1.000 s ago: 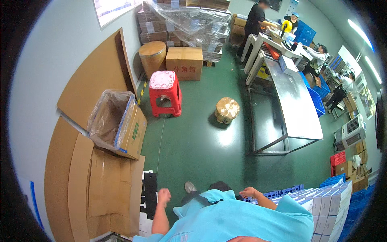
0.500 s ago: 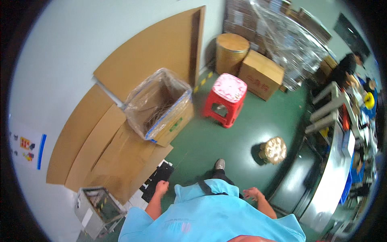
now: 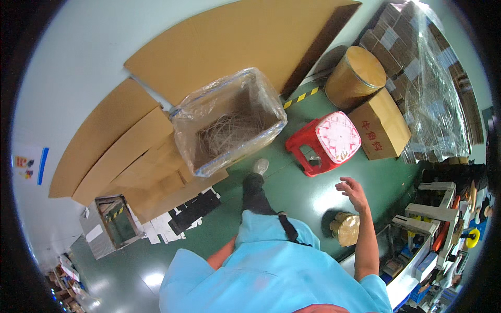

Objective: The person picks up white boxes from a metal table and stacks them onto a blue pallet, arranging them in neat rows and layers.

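Observation:
My right hand (image 3: 354, 194) is stretched forward over the green floor, fingers apart and nothing in them. Closest to it are a red stool (image 3: 336, 138) with a pink-and-white patterned seat and, beside my forearm, a low round stool with a shiny gold cover (image 3: 345, 228). Of my left arm only a piece of forearm (image 3: 221, 253) shows; the hand is hidden behind my light blue shirt. Ahead stands an open cardboard box (image 3: 189, 151) lined with clear plastic, with a tangle of thin, pale strands (image 3: 229, 133) inside.
Large cardboard sheets (image 3: 219, 47) lean on the left wall. Behind the red stool are a brown drum (image 3: 347, 78), a closed carton (image 3: 383, 128) and plastic-wrapped stacked boxes (image 3: 433, 99). A cluttered workbench (image 3: 412, 271) runs along the right. A grey metal frame (image 3: 102, 232) stands at left.
My view has turned right and come nearer the lined box and red stool. My right hand has swung forward; my left hand has dropped out of sight. One foot has stepped ahead.

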Demonstrator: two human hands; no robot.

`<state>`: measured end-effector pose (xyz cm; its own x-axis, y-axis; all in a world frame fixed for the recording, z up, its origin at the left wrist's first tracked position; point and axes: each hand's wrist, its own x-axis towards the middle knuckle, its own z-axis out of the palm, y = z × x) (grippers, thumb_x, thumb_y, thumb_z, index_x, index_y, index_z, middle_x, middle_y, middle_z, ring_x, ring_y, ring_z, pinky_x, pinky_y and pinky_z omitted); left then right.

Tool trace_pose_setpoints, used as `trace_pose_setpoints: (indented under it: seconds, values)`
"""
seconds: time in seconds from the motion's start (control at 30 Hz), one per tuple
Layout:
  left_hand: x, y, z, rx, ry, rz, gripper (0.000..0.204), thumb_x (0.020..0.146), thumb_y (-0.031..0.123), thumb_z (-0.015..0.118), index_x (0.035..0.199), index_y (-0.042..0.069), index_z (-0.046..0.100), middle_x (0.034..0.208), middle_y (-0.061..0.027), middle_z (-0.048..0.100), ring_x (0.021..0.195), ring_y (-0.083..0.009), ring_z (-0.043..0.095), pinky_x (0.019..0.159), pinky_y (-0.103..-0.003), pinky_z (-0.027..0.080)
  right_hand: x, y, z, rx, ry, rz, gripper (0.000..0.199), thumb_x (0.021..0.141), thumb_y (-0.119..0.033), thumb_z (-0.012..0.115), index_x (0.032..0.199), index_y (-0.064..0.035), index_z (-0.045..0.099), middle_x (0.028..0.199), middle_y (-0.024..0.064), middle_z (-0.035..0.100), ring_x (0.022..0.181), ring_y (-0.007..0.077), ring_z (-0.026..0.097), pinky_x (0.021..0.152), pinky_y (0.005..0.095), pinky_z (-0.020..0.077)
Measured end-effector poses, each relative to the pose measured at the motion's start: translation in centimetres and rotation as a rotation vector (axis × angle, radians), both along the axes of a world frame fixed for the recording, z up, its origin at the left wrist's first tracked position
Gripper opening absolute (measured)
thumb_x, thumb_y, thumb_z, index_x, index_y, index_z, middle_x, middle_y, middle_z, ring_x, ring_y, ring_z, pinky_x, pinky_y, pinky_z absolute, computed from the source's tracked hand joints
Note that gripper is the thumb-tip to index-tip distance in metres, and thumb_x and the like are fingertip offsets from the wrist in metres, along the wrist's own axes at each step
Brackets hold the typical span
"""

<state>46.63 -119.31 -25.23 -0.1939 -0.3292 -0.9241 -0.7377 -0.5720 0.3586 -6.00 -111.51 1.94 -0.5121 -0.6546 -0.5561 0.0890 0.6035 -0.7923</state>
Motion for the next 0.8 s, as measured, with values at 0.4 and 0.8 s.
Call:
trace_pose_setpoints:
  seconds: [0.4,0.8]
  values:
    - [-11.0,-11.8,1.9,0.124,-0.116,-0.479,0.032,0.080,0.026,0.052,0.096,0.002,0.064,0.092,-0.0213,0.064,0.090,-0.0351,0.062,0.075,-0.045,0.048,-6.1,-1.6,-4.3,0.632,-0.081,-0.002,0.033,0.087,-0.026,0.057,0.107,0.0002,0.056,0.091,0.0098,0.066,0.081,0.0170,0.064,0.065,0.0308,0.0487]
    - [-22.5,-23.2,2.1,-0.080,0.101,-0.857,0.032,0.082,0.031,0.052,0.091,0.002,0.064,0.090,-0.0184,0.062,0.084,-0.0326,0.059,0.070,-0.044,0.046,-1.1,3.7,-4.3,0.323,-0.291,-0.460,0.037,0.090,-0.028,0.055,0.117,-0.0030,0.051,0.096,0.0102,0.064,0.086,0.0204,0.062,0.076,0.0364,0.0483]
